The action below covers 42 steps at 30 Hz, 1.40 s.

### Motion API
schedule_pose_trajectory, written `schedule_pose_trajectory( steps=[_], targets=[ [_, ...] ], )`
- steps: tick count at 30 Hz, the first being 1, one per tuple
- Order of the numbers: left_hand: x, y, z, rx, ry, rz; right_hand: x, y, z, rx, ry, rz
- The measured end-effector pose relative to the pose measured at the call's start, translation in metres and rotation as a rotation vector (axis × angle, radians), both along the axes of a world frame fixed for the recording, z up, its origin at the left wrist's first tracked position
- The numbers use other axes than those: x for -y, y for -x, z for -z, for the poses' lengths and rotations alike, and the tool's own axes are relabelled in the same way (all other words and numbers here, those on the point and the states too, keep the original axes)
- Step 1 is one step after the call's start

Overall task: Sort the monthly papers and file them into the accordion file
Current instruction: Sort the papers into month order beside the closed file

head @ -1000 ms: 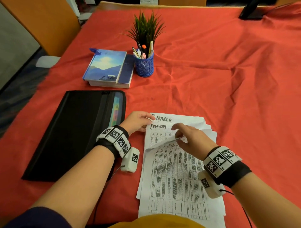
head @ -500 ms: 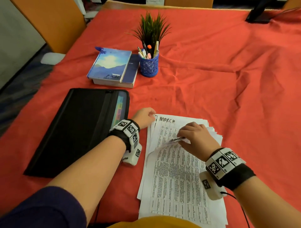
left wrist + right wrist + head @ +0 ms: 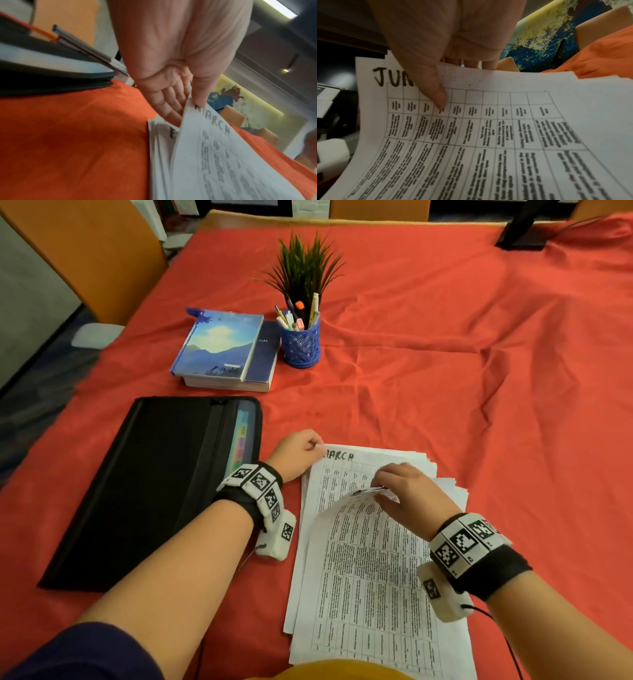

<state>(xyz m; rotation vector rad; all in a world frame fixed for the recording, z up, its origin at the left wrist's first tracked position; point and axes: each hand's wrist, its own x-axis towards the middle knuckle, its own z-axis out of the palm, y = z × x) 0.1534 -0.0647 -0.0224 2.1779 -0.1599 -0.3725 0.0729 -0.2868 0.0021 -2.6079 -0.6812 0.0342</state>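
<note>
Sorting step: leafing through the stack of monthly papers (image 3: 370,542), low and right of centre in the head view, with nothing filed yet as far as I can judge.
Left hand (image 3: 297,453): thumb and fingers pinch the top-left corner of the sheet headed MARCH (image 3: 221,155); in the left wrist view the fingers (image 3: 169,105) are tucked under that corner, thumb on top, lifting it off the sheets below.
Right hand (image 3: 407,491): fingers curled, pinching the upper edge of the sheet headed JUNE (image 3: 488,128); in the right wrist view the thumb lies on the printed face and the fingers are behind the edge.
Papers relative to fingers: both grips sit at the far end of the stack; the near end lies loose on the red cloth (image 3: 479,371).
Handling: thin, light, floppy sheets that slide over one another and bend where lifted, so they are likely to fan out or crease.
Where to hold: a corner or short edge, with the pinch kept to one sheet.
Accordion file (image 3: 154,487): black, flat at the left of the head view, just beside the left wrist, coloured tabs showing along its right side.
</note>
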Motion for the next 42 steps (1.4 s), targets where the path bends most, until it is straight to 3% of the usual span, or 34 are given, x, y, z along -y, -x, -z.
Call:
schedule_pose_trajectory(
  steps=[8, 17, 21, 24, 27, 29, 33, 37, 39, 42],
  targets=[
    [-0.003, 0.025, -0.012, -0.232, 0.358, 0.043, -0.015, -0.012, 0.004, -0.011, 0.015, -0.071],
    [-0.004, 0.026, -0.011, -0.244, 0.349, 0.008, -0.016, 0.002, 0.0, 0.061, -0.077, -0.095],
    [-0.004, 0.023, -0.008, -0.253, 0.334, -0.031, -0.014, 0.004, -0.003, -0.02, -0.099, -0.135],
    [-0.011, 0.021, -0.007, -0.27, 0.374, -0.095, -0.01, 0.006, -0.007, -0.021, -0.082, -0.083],
    [-0.017, 0.02, -0.007, -0.322, 0.327, -0.108, -0.007, 0.007, -0.009, -0.135, -0.06, -0.002],
    [-0.018, 0.022, -0.01, -0.331, 0.304, -0.072, -0.008, 0.005, -0.008, -0.184, -0.052, 0.043],
    [-0.015, 0.032, -0.018, -0.42, 0.347, 0.132, -0.013, -0.003, -0.005, 0.05, -0.04, -0.086],
    [-0.014, 0.035, -0.026, -0.514, 0.399, 0.179, -0.015, -0.008, -0.006, -0.059, 0.009, -0.162],
    [-0.014, 0.029, -0.025, -0.447, 0.362, 0.067, -0.013, -0.006, -0.007, -0.063, 0.009, -0.143],
    [-0.016, 0.017, -0.005, -0.132, 0.012, -0.045, -0.011, -0.002, -0.012, -0.161, -0.012, -0.008]
  ],
)
